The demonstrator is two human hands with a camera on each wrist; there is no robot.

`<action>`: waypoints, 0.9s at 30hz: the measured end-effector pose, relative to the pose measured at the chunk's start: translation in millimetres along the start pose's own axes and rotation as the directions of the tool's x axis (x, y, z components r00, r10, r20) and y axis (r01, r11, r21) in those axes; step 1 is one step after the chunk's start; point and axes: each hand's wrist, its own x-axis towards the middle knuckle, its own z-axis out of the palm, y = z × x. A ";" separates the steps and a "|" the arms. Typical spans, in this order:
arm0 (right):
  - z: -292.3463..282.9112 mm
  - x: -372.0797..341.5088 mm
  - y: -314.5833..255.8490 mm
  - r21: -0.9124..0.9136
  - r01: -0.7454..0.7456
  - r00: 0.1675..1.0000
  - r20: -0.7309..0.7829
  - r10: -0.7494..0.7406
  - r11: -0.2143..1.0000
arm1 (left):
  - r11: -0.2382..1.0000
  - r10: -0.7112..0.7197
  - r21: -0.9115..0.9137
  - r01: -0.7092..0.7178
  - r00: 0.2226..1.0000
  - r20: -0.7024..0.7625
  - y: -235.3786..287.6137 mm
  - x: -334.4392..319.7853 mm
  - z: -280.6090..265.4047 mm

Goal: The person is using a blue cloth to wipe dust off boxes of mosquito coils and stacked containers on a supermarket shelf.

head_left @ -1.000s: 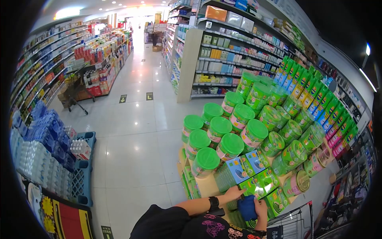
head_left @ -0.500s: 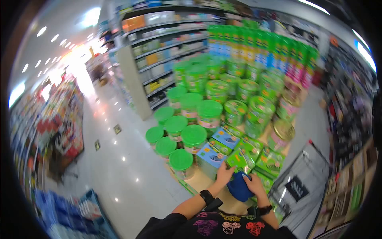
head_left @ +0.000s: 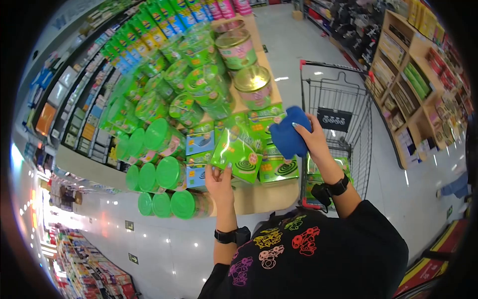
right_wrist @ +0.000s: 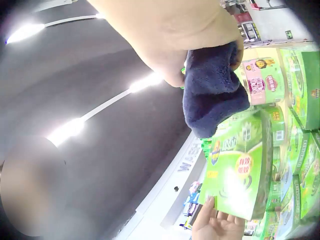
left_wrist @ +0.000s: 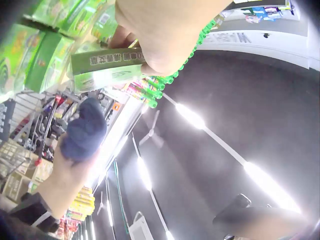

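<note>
My left hand [head_left: 219, 185] grips the lower corner of a green mosquito coil box [head_left: 236, 155], thumb on its printed front. The box is tilted over other green and blue boxes on the display table. In the right wrist view its front, with a dark coil picture and a red round mark, faces the camera. My right hand [head_left: 315, 141] holds a bunched dark blue cloth [head_left: 288, 133] to the right of the box. In the left wrist view the cloth [left_wrist: 86, 129] hangs out of that hand, apart from the box's narrow side [left_wrist: 107, 57].
Green-lidded tubs [head_left: 182, 204] line the table's left side, with pink tins [head_left: 253, 87] and spray cans [head_left: 172, 20] farther back. A wire shopping cart [head_left: 334, 119] stands against the table's right edge, holding green packs. A wooden shelf [head_left: 406, 82] is beyond it.
The head view has swung right. My left hand has brought the green box up at a tilt from among the others. My right hand has moved the blue cloth away to the right.
</note>
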 end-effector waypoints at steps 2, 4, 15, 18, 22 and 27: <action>0.8 -7.0 -7.9 -0.066 0.156 0.987 -0.016 -0.157 0.986 | 0.999 -0.010 -0.043 0.014 0.997 0.079 5.6 -4.6 19.2; -0.2 -15.7 -1.4 -0.331 0.350 0.934 0.057 -0.352 0.876 | 0.997 -0.026 -0.074 0.038 0.988 0.154 -1.4 -8.5 28.6; 1.9 -66.4 -50.6 -0.549 0.736 0.668 0.494 -0.557 0.395 | 0.998 0.024 -0.058 -0.007 0.956 0.292 -3.2 -15.5 74.3; -19.5 -55.3 -49.5 -0.598 0.684 0.696 0.365 -0.618 0.418 | 0.996 0.025 -0.087 0.005 0.942 0.335 7.7 -19.3 85.6; -36.8 -57.8 -59.0 -0.680 0.531 0.782 0.164 -0.601 0.505 | 0.995 0.030 -0.095 0.014 0.895 0.445 4.5 -17.7 90.0; -22.1 -81.6 -55.1 -0.759 0.537 0.755 0.239 -0.611 0.367 | 0.997 0.020 -0.073 0.017 0.881 0.473 -11.0 -19.0 104.0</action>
